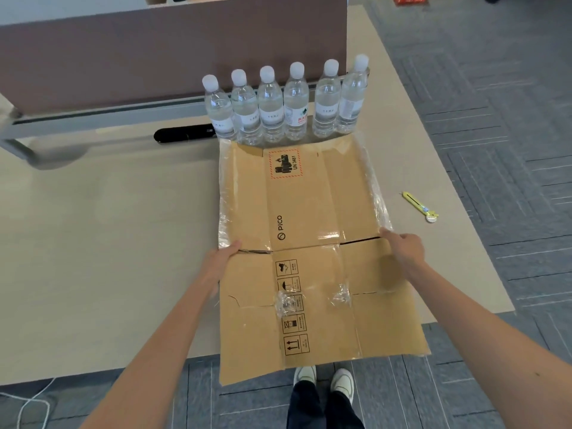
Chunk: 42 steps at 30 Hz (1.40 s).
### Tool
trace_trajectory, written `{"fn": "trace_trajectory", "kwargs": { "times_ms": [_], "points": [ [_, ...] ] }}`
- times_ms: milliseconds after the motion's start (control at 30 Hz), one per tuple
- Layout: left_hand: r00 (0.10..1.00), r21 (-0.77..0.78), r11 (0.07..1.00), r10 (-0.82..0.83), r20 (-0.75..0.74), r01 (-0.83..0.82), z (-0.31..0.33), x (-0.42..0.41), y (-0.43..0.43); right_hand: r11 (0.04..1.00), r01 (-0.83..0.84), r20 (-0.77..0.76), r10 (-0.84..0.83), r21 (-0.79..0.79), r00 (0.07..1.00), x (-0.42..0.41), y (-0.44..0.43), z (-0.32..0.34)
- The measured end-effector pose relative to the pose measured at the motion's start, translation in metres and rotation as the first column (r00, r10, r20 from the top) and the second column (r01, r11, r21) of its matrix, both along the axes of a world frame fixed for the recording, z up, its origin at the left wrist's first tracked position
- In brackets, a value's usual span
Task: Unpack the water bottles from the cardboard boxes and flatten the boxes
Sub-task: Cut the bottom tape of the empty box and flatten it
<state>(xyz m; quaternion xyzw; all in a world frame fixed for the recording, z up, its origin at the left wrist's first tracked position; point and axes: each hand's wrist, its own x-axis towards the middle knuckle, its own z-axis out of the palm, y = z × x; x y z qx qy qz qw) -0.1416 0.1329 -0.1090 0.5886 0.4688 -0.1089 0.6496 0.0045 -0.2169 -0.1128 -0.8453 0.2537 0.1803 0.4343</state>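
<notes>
While six bottles [284, 109] were set out on the bench [108, 227], the flattened box [309, 212] was gripped at its edges by the left hand [221, 258] and right hand [405, 252]; little was judged to remain.

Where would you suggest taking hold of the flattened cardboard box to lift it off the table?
Probably by its two long side edges, about mid-length, one hand from each side, thumb on top. The flattened cardboard box is a wide, creased sheet, so holding both sides should stop it folding. The left hand and right hand grip it there now.
</notes>
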Motion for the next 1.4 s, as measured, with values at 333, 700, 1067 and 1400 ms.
{"fn": "trace_trajectory", "kwargs": {
  "times_ms": [333, 700, 1067, 1400],
  "points": [
    [0.969, 0.322, 0.914, -0.226, -0.102, 0.247, 0.01, 0.003, -0.003, 0.984, -0.177, 0.049, 0.176, 0.012, 0.983, -0.023, 0.002, 0.026],
    [0.946, 0.591, 0.76, -0.325, -0.013, 0.27, 0.07, 0.002, -0.058, 0.998, -0.059, 0.223, 0.055, 0.012, 0.973, -0.058, -0.029, 0.077],
    [0.786, 0.697, 0.628, -0.599, 0.151, 0.345, 0.138, -0.015, -0.218, 0.983, 0.186, 0.37, -0.172, -0.002, 0.913, -0.173, -0.2, 0.16],
    [0.439, 0.783, 0.436, -0.868, 0.234, 0.444, 0.205, -0.071, -0.494, 0.816, 0.578, 0.503, -0.493, -0.015, 0.71, -0.362, -0.439, 0.226]
  ]
}}
